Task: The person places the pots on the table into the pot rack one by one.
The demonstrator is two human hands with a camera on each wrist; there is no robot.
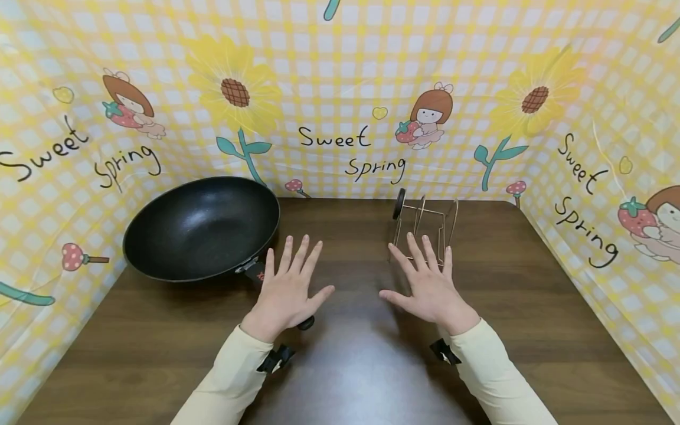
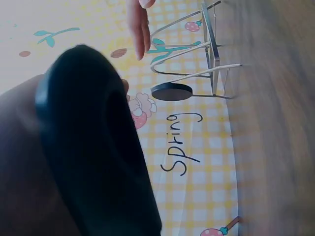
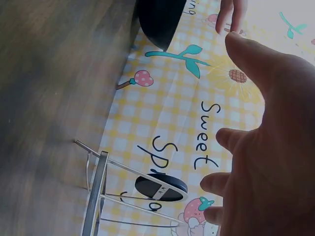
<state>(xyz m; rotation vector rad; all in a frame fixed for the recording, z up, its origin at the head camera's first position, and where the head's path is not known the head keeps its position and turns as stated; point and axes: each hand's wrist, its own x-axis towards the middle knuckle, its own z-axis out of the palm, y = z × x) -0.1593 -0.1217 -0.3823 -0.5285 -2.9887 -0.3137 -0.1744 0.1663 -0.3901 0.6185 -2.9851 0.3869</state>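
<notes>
hovering flat with fingers spread and holding nothing, the left hand point(image 1: 287, 289) sits over the pan handle point(image 1: 306, 323), while the right hand point(image 1: 430, 286), equally released, hangs just before the wire rack point(image 1: 425, 230). judging from this, grip the handle firmly; the black pan point(image 1: 202, 227) rests on the bench point(image 1: 361, 366), far left.

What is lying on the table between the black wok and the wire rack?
Only bare table lies between the black wok and the wire rack; the head view shows it. Nearer the camera, the left hand hovers over the wok handle.
</notes>
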